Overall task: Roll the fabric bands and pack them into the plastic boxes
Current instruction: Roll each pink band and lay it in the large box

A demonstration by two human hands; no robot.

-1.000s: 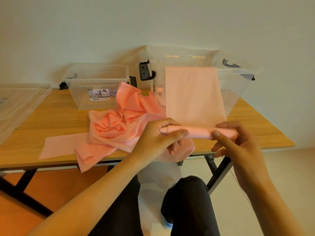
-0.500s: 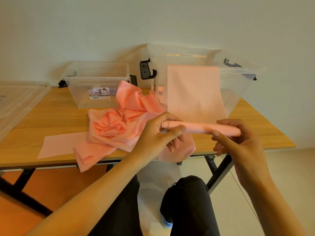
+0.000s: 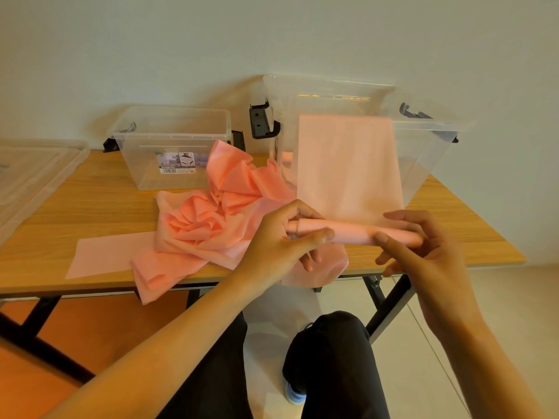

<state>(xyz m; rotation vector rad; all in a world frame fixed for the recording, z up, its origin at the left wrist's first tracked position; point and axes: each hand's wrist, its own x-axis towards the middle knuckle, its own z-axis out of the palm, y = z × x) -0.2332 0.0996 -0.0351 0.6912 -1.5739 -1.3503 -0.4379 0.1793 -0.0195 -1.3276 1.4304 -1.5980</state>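
barely a turn gained on the roll

still at the table's near edge, the left hand (image 3: 281,246) and right hand (image 3: 423,255) hold the pink roll (image 3: 354,232) level between them, one at each end. each thumb lies across the front of it and the fingers curl round behind, so both hands grip the roll. against the frames from a second ago, the roll sits in the same spot and looks no thicker, and the thumbs have hardly shifted on it. the loose part of the band (image 3: 348,164) rises from the roll in front of the big box (image 3: 423,158) and looks about as long as before. its top edge is blurred, and i cannot tell whether it hangs over the box rim or is only pulled up taut.

for the task this means rolling is under way but slow: most of this band is not yet wound in, and nothing went into a box in this stretch. the small box (image 3: 145,164) stands further left on the table (image 3: 90,207). the crumpled pile (image 3: 217,219) of more bands lies just left of the hands, with one flat strip (image 3: 102,258) beside it, so plenty is left. the roll could go loose or skewed if its ends are turned unevenly
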